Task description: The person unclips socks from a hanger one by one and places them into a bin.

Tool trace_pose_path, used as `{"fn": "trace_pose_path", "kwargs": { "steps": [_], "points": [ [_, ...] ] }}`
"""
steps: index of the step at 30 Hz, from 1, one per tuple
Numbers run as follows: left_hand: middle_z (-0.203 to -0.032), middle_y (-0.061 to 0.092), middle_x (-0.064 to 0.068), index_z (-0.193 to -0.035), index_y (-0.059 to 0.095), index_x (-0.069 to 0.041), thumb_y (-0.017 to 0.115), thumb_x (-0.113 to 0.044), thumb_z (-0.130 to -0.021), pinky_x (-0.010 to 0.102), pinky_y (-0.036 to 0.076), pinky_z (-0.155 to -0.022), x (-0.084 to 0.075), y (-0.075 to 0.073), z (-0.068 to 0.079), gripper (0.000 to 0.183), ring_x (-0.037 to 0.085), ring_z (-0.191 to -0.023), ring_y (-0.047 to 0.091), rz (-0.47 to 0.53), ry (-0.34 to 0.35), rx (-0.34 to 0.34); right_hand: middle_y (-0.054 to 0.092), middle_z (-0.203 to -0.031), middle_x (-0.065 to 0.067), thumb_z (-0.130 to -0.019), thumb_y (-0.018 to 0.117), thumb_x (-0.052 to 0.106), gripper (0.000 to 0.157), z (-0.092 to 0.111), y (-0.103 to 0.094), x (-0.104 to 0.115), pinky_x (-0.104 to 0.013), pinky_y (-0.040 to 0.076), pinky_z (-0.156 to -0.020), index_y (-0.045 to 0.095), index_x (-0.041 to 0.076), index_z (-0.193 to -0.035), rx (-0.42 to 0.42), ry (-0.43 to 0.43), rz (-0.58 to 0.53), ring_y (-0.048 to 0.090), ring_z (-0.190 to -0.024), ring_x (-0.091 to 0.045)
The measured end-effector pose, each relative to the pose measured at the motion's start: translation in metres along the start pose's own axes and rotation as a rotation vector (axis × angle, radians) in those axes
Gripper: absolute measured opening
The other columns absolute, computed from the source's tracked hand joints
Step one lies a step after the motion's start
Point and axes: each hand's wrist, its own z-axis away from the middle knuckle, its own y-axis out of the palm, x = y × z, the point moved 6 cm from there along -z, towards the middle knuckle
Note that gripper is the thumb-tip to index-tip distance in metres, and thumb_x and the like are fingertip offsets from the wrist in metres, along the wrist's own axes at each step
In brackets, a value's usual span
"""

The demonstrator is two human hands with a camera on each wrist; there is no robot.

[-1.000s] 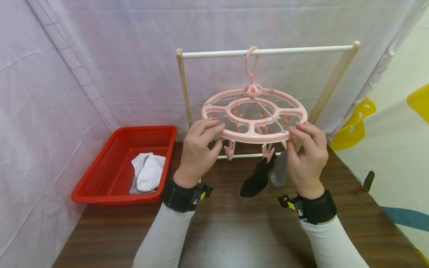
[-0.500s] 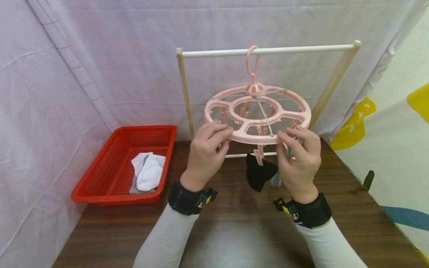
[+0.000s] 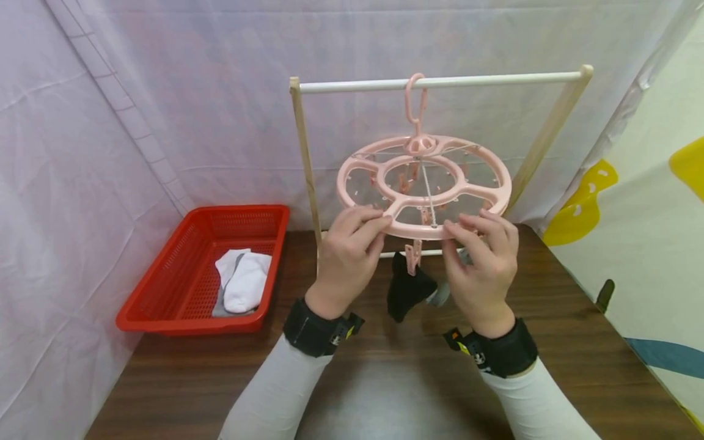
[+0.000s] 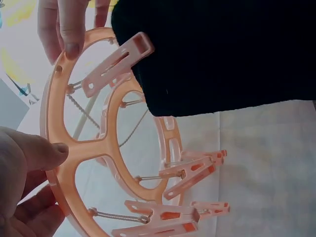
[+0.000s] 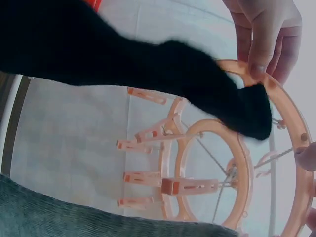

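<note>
A round pink clip hanger (image 3: 418, 231) hangs by its hook from a white rail. My left hand (image 3: 348, 261) pinches the near rim on the left, thumb underneath. Further right on the same rim, my right hand (image 3: 483, 272) pinches it between thumb and fingers. Between the hands, a pink clip (image 3: 412, 258) holds a black sock (image 3: 408, 290), which looms large in the left wrist view. Behind it dangles a grey sock (image 3: 440, 296), partly hidden by the right hand; the right wrist view shows this grey sock (image 5: 98, 217) along the bottom.
A wooden-ended stand with a white rail (image 3: 495, 80) rises at the back of the brown table (image 3: 379, 391). On the left stands a red basket (image 3: 165, 275) with white and grey socks (image 3: 247, 284) inside. White cloth hangs behind and at the left.
The hands have come closer together along the rim. The hanger has turned a little, its near side tilting and its front string and clip shifting left; the black sock has swung.
</note>
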Motion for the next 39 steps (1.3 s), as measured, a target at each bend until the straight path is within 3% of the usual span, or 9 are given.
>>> {"fn": "trace_pose_path", "kwargs": {
  "steps": [16,22,29,32,36,39],
  "points": [
    [-0.102,0.071,0.01,-0.096,0.075,-0.005,0.064,0.002,-0.081,0.03,0.045,-0.1,0.015,-0.011,-0.004,0.02,0.028,-0.106,0.062,0.1,-0.037,-0.04,0.07,-0.098,-0.02,-0.079,0.074,0.004,0.012,-0.005,-0.005,-0.019,-0.046,0.044,-0.095,0.078,0.004,-0.09,0.018,0.054,-0.048,0.059,-0.101,-0.043],
    [-0.102,0.07,0.01,-0.095,0.075,-0.005,0.062,0.003,-0.08,0.031,0.045,-0.1,0.017,-0.01,-0.003,0.021,0.029,-0.105,0.062,0.105,-0.047,-0.038,0.071,-0.094,-0.02,-0.073,0.078,-0.005,0.018,-0.01,-0.006,-0.011,-0.045,0.046,-0.094,0.078,0.003,-0.089,0.046,0.032,-0.055,0.06,-0.097,-0.044],
    [-0.105,0.069,0.013,-0.102,0.073,-0.004,0.062,0.001,-0.082,0.032,0.042,-0.105,0.01,-0.01,0.001,0.023,0.029,-0.111,0.06,0.037,-0.016,-0.012,0.069,-0.092,-0.022,-0.069,0.078,-0.012,0.021,-0.017,-0.006,0.0,-0.047,0.046,-0.094,0.077,0.001,-0.086,0.055,0.028,-0.041,0.059,-0.096,-0.045],
    [-0.104,0.068,0.015,-0.102,0.072,-0.003,0.063,-0.001,-0.083,0.035,0.044,-0.103,0.006,-0.013,0.006,0.021,0.031,-0.109,0.061,0.026,0.034,-0.058,0.069,-0.092,-0.022,-0.069,0.078,-0.011,0.021,-0.015,-0.005,-0.002,-0.047,0.046,-0.094,0.077,0.002,-0.085,0.059,0.029,-0.044,0.059,-0.096,-0.046],
    [-0.095,0.068,0.012,-0.093,0.072,-0.004,0.066,-0.002,-0.08,0.037,0.052,-0.089,0.003,-0.02,0.018,0.014,0.031,-0.095,0.064,0.054,0.106,-0.157,0.069,-0.093,-0.02,-0.071,0.078,-0.008,0.019,-0.01,-0.004,-0.01,-0.044,0.045,-0.094,0.078,0.004,-0.086,0.065,0.028,-0.044,0.059,-0.096,-0.044],
    [-0.089,0.067,0.01,-0.089,0.071,-0.005,0.067,-0.003,-0.077,0.036,0.054,-0.082,0.007,-0.022,0.029,0.012,0.028,-0.088,0.063,0.108,0.09,-0.168,0.07,-0.094,-0.019,-0.074,0.078,-0.004,0.016,-0.005,-0.002,-0.016,-0.043,0.045,-0.094,0.078,0.006,-0.086,0.073,0.017,-0.042,0.059,-0.096,-0.043]
  ]
}}
